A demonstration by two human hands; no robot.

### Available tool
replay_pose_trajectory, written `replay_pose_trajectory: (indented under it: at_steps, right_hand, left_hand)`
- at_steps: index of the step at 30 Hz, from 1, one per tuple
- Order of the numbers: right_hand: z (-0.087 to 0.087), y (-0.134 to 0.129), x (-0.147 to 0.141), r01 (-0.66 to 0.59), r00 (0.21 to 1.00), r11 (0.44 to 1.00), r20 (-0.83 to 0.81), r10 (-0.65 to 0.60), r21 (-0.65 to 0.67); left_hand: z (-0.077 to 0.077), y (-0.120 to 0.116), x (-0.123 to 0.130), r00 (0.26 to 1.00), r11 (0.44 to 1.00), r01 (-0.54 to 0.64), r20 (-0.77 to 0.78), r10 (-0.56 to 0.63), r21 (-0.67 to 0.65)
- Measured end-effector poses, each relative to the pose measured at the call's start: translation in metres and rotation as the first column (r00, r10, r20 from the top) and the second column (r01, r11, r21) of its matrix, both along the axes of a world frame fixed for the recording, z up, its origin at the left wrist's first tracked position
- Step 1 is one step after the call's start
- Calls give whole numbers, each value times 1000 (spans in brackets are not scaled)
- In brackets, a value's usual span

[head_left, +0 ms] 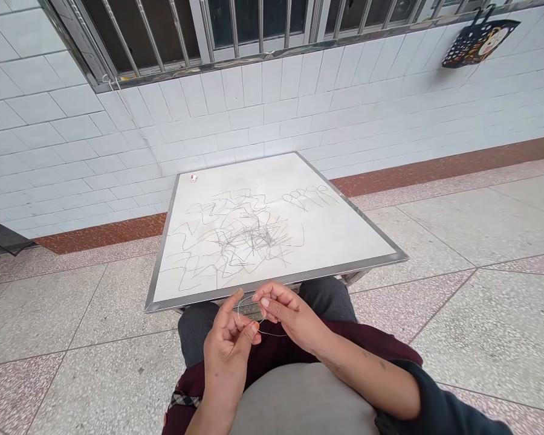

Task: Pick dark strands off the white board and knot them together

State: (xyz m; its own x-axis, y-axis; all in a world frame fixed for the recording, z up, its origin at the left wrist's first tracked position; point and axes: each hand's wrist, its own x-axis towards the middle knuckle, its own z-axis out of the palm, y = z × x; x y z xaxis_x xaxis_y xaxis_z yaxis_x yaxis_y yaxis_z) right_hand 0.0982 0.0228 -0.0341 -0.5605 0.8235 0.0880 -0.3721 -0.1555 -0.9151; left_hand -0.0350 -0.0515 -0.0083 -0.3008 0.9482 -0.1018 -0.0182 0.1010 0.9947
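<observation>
A thin pale wire [239, 310] forms a small loop between my two hands, above my lap at the near edge of the table. My left hand [231, 341] pinches it between thumb and a curled finger, with the index finger raised beside the loop. The fingers of my right hand [283, 311] are closed on the wire at the loop's other side. A loose length of it runs below my right hand. On the white table top [349, 232] lie many thin, dark bent wires or lines [254, 235], tangled most densely near the middle; which they are I cannot tell.
A small red and white object [194, 178] sits at the table's far left corner. Behind the table stands a white tiled wall [240, 127] with barred windows [260, 27]. A patterned bag [478, 45] hangs at the upper right. Speckled floor tiles [118, 362] surround the table.
</observation>
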Motion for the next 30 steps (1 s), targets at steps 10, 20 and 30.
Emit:
replay_pose_trajectory:
  at_steps: [10,20,30]
  right_hand:
    - [6,1,2,-51,998,996,15,53,-69]
    - [9,5,5,-94,990,994,96,99,-53]
    - [5,8,4,-89,987,996,129,91,-28]
  left_hand:
    - [0,-1,3,1000,1000,2,2,-2,9]
    - [-3,-2,5,999,1000,13,-31,-13,21]
    - [-2,-1,2,1000,1000,17,-11,-17,-2]
